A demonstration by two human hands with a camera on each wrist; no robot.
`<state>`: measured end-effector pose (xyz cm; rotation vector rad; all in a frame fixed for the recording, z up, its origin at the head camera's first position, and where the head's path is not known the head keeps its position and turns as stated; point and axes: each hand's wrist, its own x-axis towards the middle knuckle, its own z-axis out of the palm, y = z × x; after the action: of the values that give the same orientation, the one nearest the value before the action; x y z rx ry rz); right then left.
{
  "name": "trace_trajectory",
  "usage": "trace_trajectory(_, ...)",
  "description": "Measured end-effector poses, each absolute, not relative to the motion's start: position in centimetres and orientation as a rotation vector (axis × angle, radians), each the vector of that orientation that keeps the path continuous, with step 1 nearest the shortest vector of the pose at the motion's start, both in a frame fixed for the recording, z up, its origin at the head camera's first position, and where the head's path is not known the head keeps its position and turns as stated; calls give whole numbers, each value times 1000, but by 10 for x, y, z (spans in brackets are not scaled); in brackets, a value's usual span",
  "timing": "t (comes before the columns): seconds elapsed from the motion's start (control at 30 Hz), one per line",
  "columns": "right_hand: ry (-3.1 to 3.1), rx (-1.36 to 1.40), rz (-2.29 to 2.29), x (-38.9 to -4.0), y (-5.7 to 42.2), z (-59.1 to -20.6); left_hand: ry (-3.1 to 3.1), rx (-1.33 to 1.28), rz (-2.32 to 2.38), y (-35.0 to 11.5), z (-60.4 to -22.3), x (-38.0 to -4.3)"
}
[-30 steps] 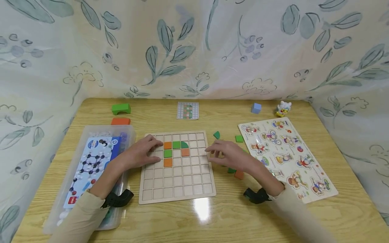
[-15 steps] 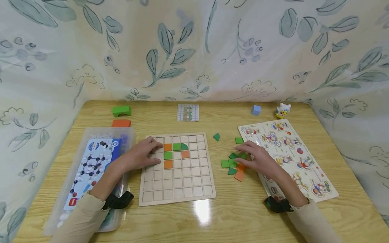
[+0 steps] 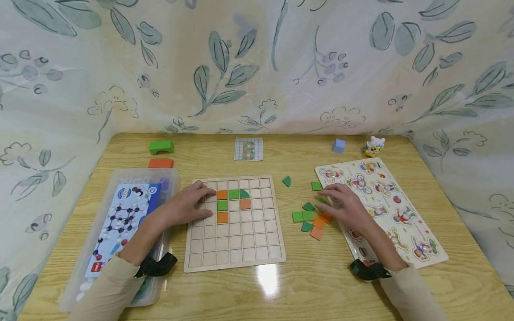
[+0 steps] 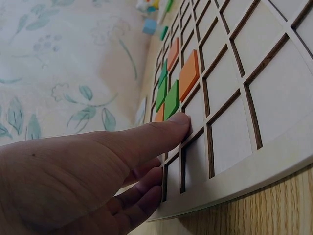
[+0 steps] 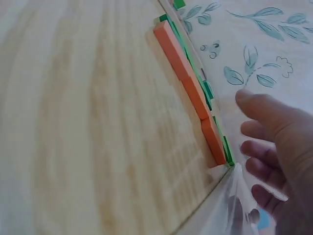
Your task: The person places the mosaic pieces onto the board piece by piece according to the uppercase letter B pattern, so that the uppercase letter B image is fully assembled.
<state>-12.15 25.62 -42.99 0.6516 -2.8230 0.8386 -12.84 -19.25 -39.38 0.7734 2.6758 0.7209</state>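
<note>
My left hand (image 3: pixel 184 206) rests on the left side of a wooden grid board (image 3: pixel 237 243); the thumb (image 4: pixel 171 128) lies on its cells in the left wrist view. Several tiles sit in the board's upper cells, among them an orange square tile (image 3: pixel 222 217), a green square tile (image 3: pixel 222 205) and a dark green quarter-circle tile (image 3: pixel 244 194). On the right, my right hand (image 3: pixel 346 208) hovers over a loose group of green and orange tiles (image 3: pixel 319 223), fingers relaxed and holding nothing. In the right wrist view its thumb and fingers are apart, beside the orange tiles (image 5: pixel 195 95).
A small pattern card (image 3: pixel 249 149) lies behind the board. At left stands a clear plastic box (image 3: pixel 166 178) with a molecule-picture label. A picture puzzle board (image 3: pixel 385 209) lies at right. Blocks in green (image 3: pixel 162 146), orange (image 3: pixel 160 163) and blue (image 3: pixel 339 146) and a toy figure (image 3: pixel 375 146) stand farther back.
My right hand has moved from the grid board's right edge rightward to over the loose tiles, uncovering several of them. The left hand has stayed on the board.
</note>
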Motion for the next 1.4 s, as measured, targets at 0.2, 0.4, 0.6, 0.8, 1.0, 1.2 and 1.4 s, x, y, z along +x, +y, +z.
trace_trajectory(0.2, -2816, 644, 870, -121, 261, -436, 2675, 761, 707, -193, -394, -128)
trace_trajectory(0.4, -2809, 695, 860, -121, 265, -442, 2674, 768, 706, -192, -394, -128)
trace_trajectory(0.6, -2815, 726, 887, -121, 266, -443, 2677, 770, 698, -192, -395, -128)
trace_trajectory(0.8, -2815, 701, 885, -122, 265, -445, 2690, 782, 692, -192, -395, -128)
trace_trajectory(1.0, -2816, 668, 902, -124, 264, -447, 2710, 792, 691, -192, -394, -128)
trace_trajectory(1.2, -2799, 680, 917, -125, 264, -448, 2715, 798, 687, -192, -395, -128)
trace_trajectory(1.4, -2811, 688, 926, -124, 264, -447, 2708, 792, 687, -191, -394, -128)
